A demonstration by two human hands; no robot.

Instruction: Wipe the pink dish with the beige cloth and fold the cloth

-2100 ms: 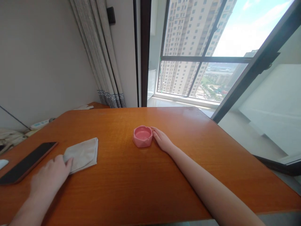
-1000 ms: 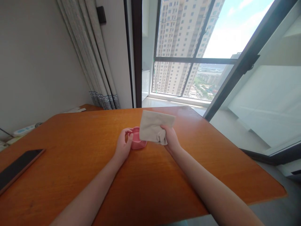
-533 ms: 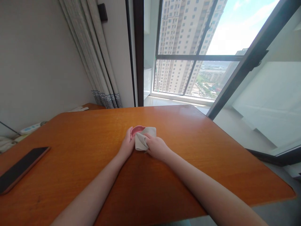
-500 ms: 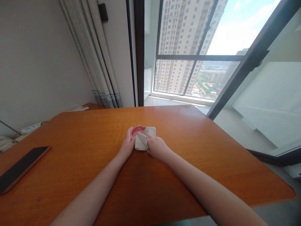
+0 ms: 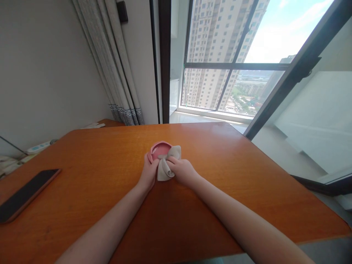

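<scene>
A round pink dish (image 5: 161, 147), shallow and possibly a bowl or ashtray, is tilted so that its inside faces me. My left hand (image 5: 149, 169) grips its near left edge, thumb on the rim. Bunched in my right hand (image 5: 180, 168) is a pale beige cloth (image 5: 165, 171), pressed against the dish's near right side. The cloth covers that part of the rim and hides some of my right fingertips. Both hands are just above or on the wooden table (image 5: 209, 146); I cannot tell whether the dish touches it.
A dark phone (image 5: 29, 194) with a reddish-brown edge lies at the table's left. Farther left, a white power strip (image 5: 40, 147) sits beyond the table edge. A grey curtain (image 5: 121, 73) hangs behind, and a large window (image 5: 214, 88) stands beyond the table's far side.
The dish has tilted up toward me and shows more of its inside. The cloth has shifted and folded differently along its rim as my right hand moved slightly.
</scene>
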